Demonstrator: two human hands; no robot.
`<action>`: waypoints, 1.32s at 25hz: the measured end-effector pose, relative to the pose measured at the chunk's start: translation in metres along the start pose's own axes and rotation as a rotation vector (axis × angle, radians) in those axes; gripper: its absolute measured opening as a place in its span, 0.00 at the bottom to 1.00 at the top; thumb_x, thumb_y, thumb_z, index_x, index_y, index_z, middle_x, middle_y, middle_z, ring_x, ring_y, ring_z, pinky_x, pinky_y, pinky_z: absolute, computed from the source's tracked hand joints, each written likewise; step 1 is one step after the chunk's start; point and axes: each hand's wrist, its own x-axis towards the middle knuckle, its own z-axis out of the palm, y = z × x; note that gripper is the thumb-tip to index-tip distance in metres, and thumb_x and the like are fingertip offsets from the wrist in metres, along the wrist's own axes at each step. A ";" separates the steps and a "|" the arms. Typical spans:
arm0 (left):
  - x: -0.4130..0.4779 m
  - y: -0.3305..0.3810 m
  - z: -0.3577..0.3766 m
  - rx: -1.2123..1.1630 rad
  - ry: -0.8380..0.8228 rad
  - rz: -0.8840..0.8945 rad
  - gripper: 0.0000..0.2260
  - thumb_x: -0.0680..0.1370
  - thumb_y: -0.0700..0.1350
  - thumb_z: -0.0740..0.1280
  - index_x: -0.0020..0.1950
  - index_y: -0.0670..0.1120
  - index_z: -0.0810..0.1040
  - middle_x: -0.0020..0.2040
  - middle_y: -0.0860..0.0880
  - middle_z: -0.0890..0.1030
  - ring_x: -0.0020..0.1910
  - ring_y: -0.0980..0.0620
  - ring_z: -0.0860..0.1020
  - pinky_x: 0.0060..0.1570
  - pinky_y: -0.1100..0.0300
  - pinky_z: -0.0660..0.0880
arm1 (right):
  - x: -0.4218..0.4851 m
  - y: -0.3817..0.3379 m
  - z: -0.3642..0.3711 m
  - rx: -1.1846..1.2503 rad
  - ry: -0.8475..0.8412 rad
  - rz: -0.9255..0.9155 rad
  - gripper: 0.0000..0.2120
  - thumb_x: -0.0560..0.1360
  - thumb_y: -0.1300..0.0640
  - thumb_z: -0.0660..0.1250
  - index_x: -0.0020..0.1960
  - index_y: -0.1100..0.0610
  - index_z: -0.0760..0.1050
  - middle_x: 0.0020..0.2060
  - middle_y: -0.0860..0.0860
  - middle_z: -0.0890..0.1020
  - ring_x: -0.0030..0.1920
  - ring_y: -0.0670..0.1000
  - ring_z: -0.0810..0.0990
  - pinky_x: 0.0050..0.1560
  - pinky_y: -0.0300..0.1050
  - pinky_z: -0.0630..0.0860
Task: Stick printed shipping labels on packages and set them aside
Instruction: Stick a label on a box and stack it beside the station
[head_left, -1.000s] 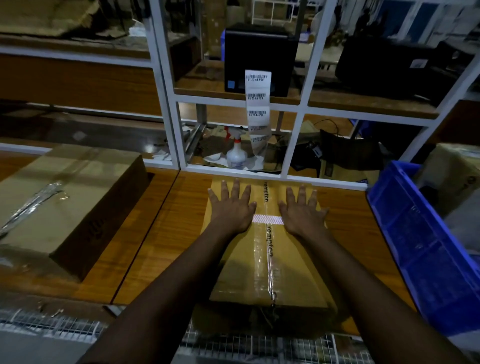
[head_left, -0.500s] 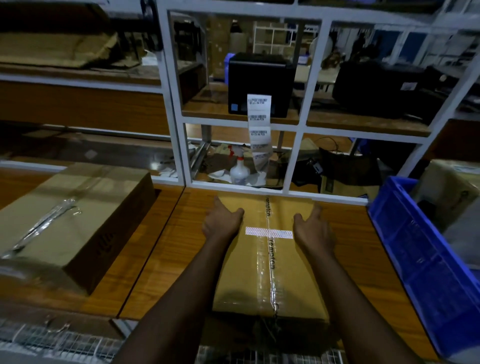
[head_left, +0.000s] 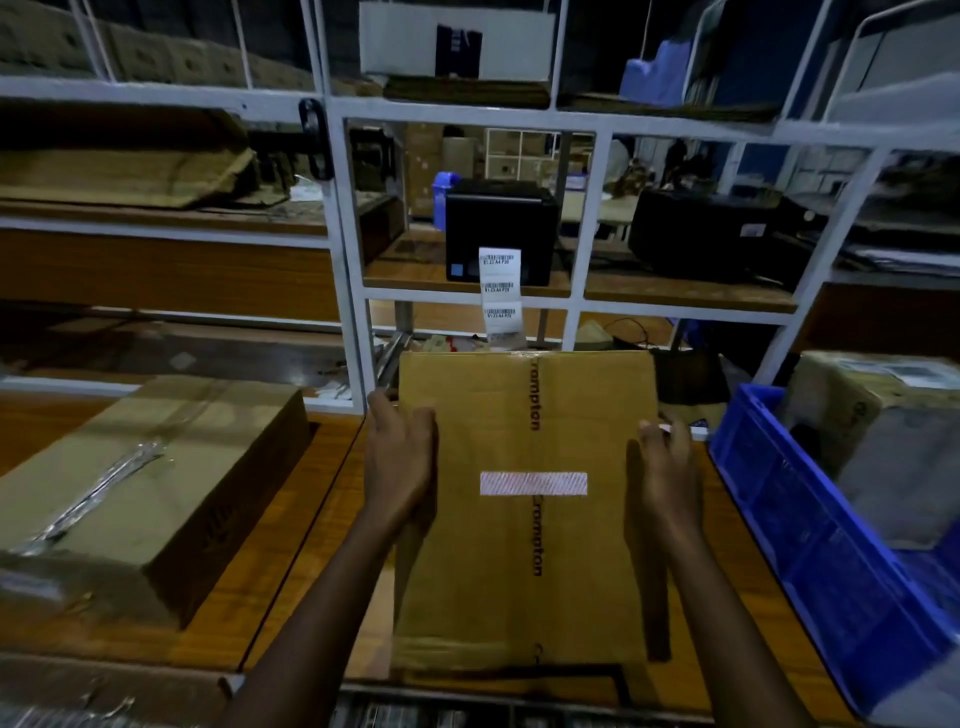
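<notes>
I've got my left hand (head_left: 400, 467) and right hand (head_left: 667, 478) curled round the side edges of the box (head_left: 530, 545) mid-bench (head_left: 327, 519), and it looks like stiff, lightish cardboard with slick tape, so edges seem safest.

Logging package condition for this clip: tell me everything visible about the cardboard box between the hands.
The cardboard box is brown, long and flat, with dark lettering along its centre seam. A white hatched strip lies across that seam. The left hand grips its left edge, the right hand its right edge. Its top face tilts toward the camera over the wooden table; contact with the table cannot be told.
</notes>
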 end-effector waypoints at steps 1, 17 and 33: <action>-0.004 0.005 -0.006 -0.031 0.024 0.037 0.16 0.81 0.53 0.57 0.65 0.47 0.64 0.59 0.45 0.74 0.52 0.47 0.73 0.45 0.54 0.69 | -0.004 -0.004 -0.003 0.029 0.032 -0.036 0.22 0.82 0.46 0.56 0.72 0.55 0.65 0.55 0.50 0.72 0.56 0.53 0.72 0.49 0.47 0.65; -0.031 0.010 -0.002 0.969 -0.399 0.530 0.41 0.70 0.67 0.30 0.80 0.50 0.49 0.80 0.49 0.50 0.79 0.47 0.47 0.74 0.42 0.44 | -0.045 -0.018 0.022 -0.955 -0.174 -0.546 0.42 0.72 0.31 0.36 0.77 0.51 0.59 0.78 0.51 0.59 0.79 0.56 0.49 0.74 0.63 0.37; 0.050 0.030 0.022 0.981 -0.541 0.497 0.25 0.76 0.60 0.44 0.52 0.45 0.74 0.52 0.44 0.75 0.54 0.43 0.75 0.47 0.49 0.73 | 0.024 -0.070 0.049 -0.947 -0.492 -0.376 0.27 0.82 0.44 0.49 0.76 0.56 0.61 0.78 0.53 0.59 0.75 0.55 0.60 0.73 0.64 0.56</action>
